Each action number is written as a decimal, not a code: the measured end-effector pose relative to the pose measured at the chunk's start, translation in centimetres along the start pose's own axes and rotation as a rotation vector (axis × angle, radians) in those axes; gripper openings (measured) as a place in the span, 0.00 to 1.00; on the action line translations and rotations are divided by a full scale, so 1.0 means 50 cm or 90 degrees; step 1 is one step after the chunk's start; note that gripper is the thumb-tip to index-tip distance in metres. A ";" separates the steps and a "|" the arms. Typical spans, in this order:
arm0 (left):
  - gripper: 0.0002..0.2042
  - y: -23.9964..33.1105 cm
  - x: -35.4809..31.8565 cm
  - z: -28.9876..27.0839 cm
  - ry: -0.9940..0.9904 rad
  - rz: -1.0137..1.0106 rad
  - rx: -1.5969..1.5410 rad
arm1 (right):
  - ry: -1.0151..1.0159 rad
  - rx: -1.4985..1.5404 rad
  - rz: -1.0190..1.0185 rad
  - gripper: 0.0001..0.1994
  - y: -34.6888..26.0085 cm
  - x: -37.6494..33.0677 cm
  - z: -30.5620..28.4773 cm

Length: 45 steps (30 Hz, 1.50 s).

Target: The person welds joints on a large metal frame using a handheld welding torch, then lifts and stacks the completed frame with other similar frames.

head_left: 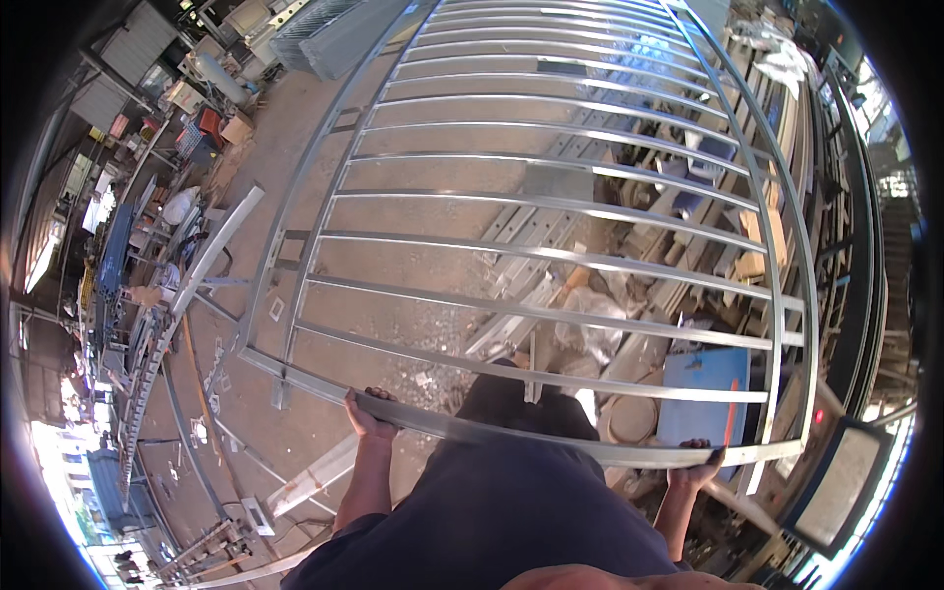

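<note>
A large silvery metal frame [511, 433] with many parallel crossbars stretches out in front of me, its near rail level with my waist. My left hand [372, 411] is closed around that rail near its left end, fingers curled over the top. Toward the right end, my right hand [696, 470] wraps the same rail, with its fingers showing over the edge. An upright pair of long side rails runs away from me on either side, and the far end reaches the top of the picture. My dark shirt hides part of what lies beneath.
Metal beams [211, 251] and long profiles lie at the left beside a cluttered bench. Below the frame's right half are planks, plastic wrap [590, 323] and a blue panel [703, 393]. A grey slatted metal stack [329, 44] stands far off. A dark-edged screen-like panel [836, 490] is at right.
</note>
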<state>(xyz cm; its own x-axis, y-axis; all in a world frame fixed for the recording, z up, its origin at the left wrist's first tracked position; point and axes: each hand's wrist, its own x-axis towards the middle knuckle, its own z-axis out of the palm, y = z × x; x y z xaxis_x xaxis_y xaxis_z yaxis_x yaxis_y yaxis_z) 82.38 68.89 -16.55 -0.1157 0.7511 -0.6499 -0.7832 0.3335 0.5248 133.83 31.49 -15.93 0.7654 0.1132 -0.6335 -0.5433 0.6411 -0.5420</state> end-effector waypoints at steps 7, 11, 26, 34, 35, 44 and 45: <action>0.20 0.023 0.185 0.204 0.008 -0.007 0.006 | -0.045 -0.016 -0.041 0.20 0.124 0.072 0.183; 0.19 0.065 0.363 0.294 -0.007 -0.017 -0.001 | 0.006 -0.016 -0.068 0.16 0.272 0.114 0.309; 0.18 0.380 1.090 0.831 -0.013 -0.053 -0.008 | 0.072 -0.020 -0.040 0.21 0.869 0.149 0.958; 0.19 0.469 1.462 1.056 0.004 -0.097 0.002 | 0.159 -0.035 -0.088 0.25 1.192 0.197 1.298; 0.18 0.476 1.510 1.082 0.004 -0.101 -0.001 | 0.069 -0.049 -0.167 0.25 1.236 0.194 1.309; 0.19 0.671 1.975 1.371 -0.010 -0.125 0.046 | 0.171 -0.012 -0.097 0.20 1.582 0.314 1.511; 0.19 0.693 2.029 1.406 -0.016 -0.121 0.048 | 0.175 -0.005 -0.094 0.20 1.633 0.315 1.545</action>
<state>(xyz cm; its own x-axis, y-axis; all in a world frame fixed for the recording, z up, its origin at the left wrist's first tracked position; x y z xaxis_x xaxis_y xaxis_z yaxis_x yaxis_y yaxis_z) 86.45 196.73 -25.65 0.0451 0.6843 -0.7278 -0.7419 0.5108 0.4343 128.16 144.28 -27.49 0.7149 -0.1912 -0.6726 -0.4366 0.6294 -0.6429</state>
